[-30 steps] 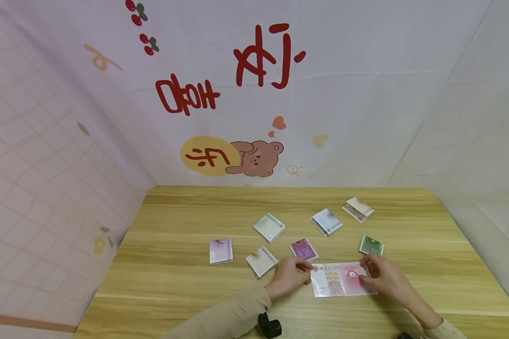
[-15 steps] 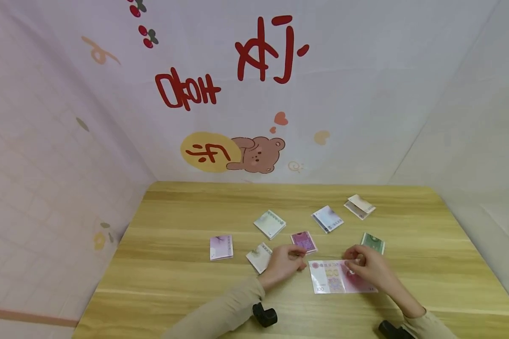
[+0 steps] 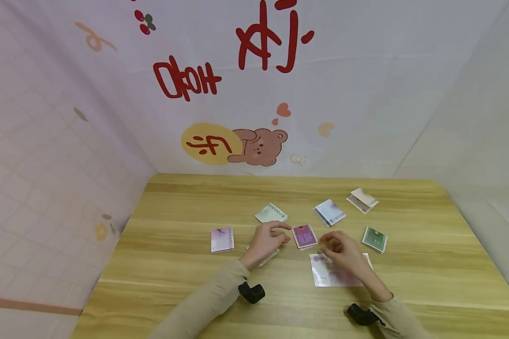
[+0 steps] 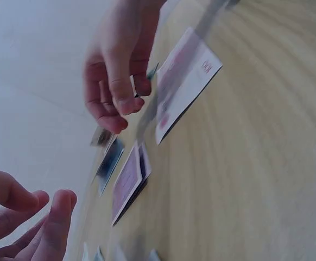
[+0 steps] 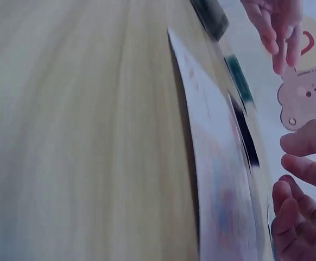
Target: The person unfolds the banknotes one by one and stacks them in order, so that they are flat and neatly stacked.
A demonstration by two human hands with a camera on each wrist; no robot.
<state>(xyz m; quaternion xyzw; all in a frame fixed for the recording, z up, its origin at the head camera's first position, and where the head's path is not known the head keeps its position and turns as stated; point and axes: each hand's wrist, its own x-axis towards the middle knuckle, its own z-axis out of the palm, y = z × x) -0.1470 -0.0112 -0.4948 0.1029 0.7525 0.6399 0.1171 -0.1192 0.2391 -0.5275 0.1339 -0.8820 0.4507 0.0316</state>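
Between my two hands lies a folded purple banknote point(image 3: 305, 236). My left hand point(image 3: 266, 241) hovers just left of it with bent fingers and a gap between thumb and forefinger. It holds nothing and covers much of a folded pale banknote point(image 3: 269, 258). To the purple note's right, my right hand point(image 3: 344, 254) hangs over the unfolded pink 100 banknote point(image 3: 322, 272), its fingers loosely bent and holding nothing. In the left wrist view, both the purple note point(image 4: 127, 182) and the pink note point(image 4: 193, 76) lie on the table, apart from the fingers.
Other folded banknotes lie about the wooden table point(image 3: 169, 292): a light purple one point(image 3: 222, 239), a pale green one point(image 3: 271, 213), a bluish one point(image 3: 330, 212), a brownish one point(image 3: 362, 200) and a dark green one point(image 3: 374, 239). A printed white cloth point(image 3: 343, 94) stands behind.
Both hands have left the pink banknote, which they touched at its two ends. The left moved up and left, the right moved left toward the purple note. The head view tilted downward.
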